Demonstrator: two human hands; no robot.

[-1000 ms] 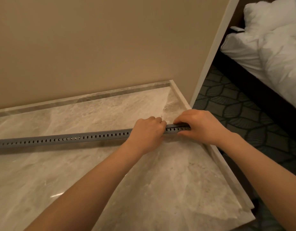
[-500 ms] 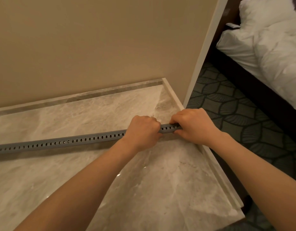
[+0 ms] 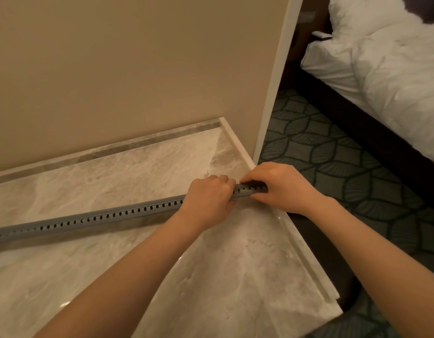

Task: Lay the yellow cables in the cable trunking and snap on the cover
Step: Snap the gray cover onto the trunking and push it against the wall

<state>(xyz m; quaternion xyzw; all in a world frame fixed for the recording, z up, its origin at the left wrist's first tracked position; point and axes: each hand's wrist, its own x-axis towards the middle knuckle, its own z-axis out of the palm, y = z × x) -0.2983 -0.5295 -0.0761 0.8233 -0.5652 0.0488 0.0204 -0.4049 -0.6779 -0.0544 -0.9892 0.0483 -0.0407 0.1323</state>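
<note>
A long grey cable trunking (image 3: pixel 94 219) with a row of small holes lies across the marble countertop (image 3: pixel 211 276), running from the left edge to the right rim. My left hand (image 3: pixel 208 200) is curled over the trunking near its right end. My right hand (image 3: pixel 282 187) grips the very end of it, thumb below and fingers on top. A trace of yellow cable (image 3: pixel 242 190) shows through the holes between my two hands. The rest of the cables is hidden inside.
A beige wall (image 3: pixel 125 69) rises behind the countertop, ending in a white corner edge (image 3: pixel 274 81). To the right lies patterned dark carpet (image 3: pixel 345 172) and a bed with white bedding (image 3: pixel 394 69). The countertop's right rim (image 3: pixel 306 254) drops off to the floor.
Both hands stay on the trunking's right end. The view has drifted slightly, and the trunking now appears more tilted, its right end higher in the frame.
</note>
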